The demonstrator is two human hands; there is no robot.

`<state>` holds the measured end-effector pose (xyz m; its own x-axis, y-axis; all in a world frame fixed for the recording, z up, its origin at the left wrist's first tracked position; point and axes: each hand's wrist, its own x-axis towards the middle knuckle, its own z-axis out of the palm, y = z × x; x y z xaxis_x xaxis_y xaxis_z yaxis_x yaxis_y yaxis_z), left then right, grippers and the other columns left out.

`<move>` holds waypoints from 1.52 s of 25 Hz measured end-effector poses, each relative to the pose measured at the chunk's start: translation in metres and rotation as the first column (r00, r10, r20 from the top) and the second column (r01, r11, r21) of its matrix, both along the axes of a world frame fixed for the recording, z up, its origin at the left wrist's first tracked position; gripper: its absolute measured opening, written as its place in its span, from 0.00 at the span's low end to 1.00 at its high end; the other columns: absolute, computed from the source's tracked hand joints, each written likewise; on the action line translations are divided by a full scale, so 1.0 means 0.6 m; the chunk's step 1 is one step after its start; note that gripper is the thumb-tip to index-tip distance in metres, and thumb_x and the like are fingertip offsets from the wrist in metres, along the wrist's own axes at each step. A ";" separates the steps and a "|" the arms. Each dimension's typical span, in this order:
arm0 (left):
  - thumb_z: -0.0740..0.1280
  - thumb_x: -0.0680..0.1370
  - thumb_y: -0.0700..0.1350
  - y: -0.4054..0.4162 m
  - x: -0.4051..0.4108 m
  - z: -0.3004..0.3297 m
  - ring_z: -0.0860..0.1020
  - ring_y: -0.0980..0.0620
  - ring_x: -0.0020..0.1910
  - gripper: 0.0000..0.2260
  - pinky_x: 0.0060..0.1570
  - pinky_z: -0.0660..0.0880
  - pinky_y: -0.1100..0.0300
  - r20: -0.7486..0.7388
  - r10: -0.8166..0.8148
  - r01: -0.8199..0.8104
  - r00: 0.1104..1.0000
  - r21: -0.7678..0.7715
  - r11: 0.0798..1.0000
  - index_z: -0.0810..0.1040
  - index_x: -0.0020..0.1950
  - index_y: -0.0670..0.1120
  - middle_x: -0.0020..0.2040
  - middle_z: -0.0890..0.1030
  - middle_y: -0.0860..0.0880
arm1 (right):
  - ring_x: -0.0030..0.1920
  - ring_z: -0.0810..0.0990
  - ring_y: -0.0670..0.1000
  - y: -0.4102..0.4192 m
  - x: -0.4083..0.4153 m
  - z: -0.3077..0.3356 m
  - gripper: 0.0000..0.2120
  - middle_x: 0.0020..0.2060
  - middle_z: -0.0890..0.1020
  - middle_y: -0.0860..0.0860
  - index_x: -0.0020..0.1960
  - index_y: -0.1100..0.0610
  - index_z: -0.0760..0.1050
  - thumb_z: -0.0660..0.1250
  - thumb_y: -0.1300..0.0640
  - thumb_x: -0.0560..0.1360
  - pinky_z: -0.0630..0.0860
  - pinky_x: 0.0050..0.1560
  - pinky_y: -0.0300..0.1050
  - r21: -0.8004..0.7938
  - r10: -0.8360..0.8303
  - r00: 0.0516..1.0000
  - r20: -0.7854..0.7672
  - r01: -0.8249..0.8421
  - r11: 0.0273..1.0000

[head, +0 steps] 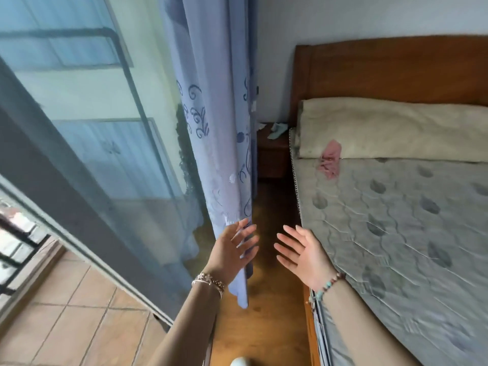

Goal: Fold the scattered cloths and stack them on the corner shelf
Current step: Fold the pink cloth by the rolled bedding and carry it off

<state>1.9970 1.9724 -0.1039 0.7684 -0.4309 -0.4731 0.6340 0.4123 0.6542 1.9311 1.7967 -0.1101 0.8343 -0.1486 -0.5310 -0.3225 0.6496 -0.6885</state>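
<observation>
A crumpled pink cloth point(330, 159) lies on the bed where the pillow meets the mattress. A pale green cloth point(277, 130) lies rumpled on the small wooden corner stand point(272, 154) beside the headboard. My left hand point(232, 252) is held out with fingers spread, in front of the edge of the blue curtain. My right hand point(303, 253) is raised beside it, palm up and fingers straight, above the floor next to the bed. Both hands hold nothing and are well short of either cloth.
A long blue patterned curtain point(219, 128) hangs on the left of the narrow wooden-floor aisle point(274, 313). A glass sliding door point(92, 128) stands further left. The bed point(409, 233) with a beige pillow point(390, 128) and wooden headboard fills the right.
</observation>
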 end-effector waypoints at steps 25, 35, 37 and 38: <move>0.62 0.80 0.49 -0.621 0.691 -0.003 0.77 0.47 0.57 0.12 0.65 0.69 0.49 -0.075 -0.229 0.232 0.970 0.034 0.972 0.79 0.59 0.48 0.55 0.82 0.48 | 0.57 0.79 0.54 -0.550 0.604 -0.044 0.15 0.55 0.82 0.52 0.57 0.54 0.79 0.61 0.47 0.77 0.75 0.53 0.49 0.119 -0.352 0.935 -0.046 0.355 0.927; 0.64 0.78 0.49 -0.785 1.002 -0.058 0.79 0.48 0.52 0.12 0.59 0.71 0.50 -0.148 -0.351 0.359 0.925 0.032 0.933 0.80 0.59 0.49 0.54 0.82 0.49 | 0.52 0.81 0.55 -0.696 0.852 -0.080 0.10 0.50 0.83 0.52 0.50 0.53 0.79 0.62 0.50 0.77 0.75 0.54 0.51 0.110 -0.531 0.837 -0.133 0.545 0.831; 0.65 0.78 0.49 -0.808 1.089 -0.069 0.78 0.48 0.52 0.11 0.57 0.72 0.51 -0.152 -0.396 0.408 0.906 0.061 0.911 0.80 0.58 0.49 0.53 0.82 0.49 | 0.53 0.81 0.55 -0.714 0.924 -0.086 0.10 0.50 0.83 0.52 0.49 0.53 0.80 0.62 0.50 0.77 0.75 0.54 0.51 0.120 -0.570 0.811 -0.133 0.584 0.803; 0.65 0.78 0.49 -0.820 1.124 -0.074 0.78 0.48 0.52 0.11 0.55 0.72 0.52 -0.147 -0.412 0.425 0.899 0.072 0.902 0.80 0.58 0.49 0.52 0.83 0.49 | 0.52 0.81 0.56 -0.721 0.952 -0.087 0.09 0.50 0.83 0.53 0.49 0.53 0.80 0.62 0.50 0.77 0.75 0.53 0.51 0.117 -0.578 0.806 -0.128 0.591 0.798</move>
